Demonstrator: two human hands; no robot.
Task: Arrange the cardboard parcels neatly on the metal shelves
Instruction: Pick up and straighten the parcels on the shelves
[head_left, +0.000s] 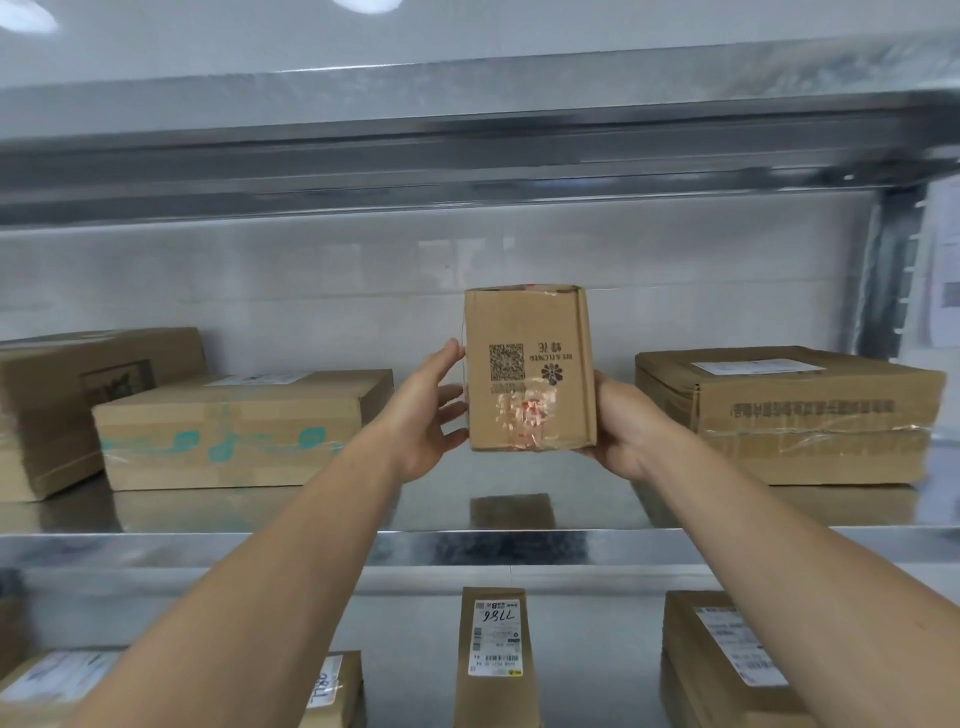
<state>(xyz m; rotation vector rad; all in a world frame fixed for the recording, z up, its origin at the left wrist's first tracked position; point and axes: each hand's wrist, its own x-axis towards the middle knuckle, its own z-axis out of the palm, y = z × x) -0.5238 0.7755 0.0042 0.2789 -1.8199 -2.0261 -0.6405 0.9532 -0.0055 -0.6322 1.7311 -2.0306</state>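
A small cardboard parcel (530, 369) with a QR code and a flower logo printed upside down hangs upright above the middle metal shelf (467, 540). My left hand (428, 415) holds its left side, thumb on the front edge and fingers spread beside it. Under the parcel's lower right corner, my right hand (623, 426) cups it, fingers hidden behind. The parcel's reflection shows on the shelf surface below it.
On the same shelf a flat parcel with teal marks (228, 431) and a larger box (78, 395) lie left, a wide taped box (789, 415) right. Below stand a narrow labelled parcel (493, 660) and several others. An upper shelf beam (467, 171) spans overhead.
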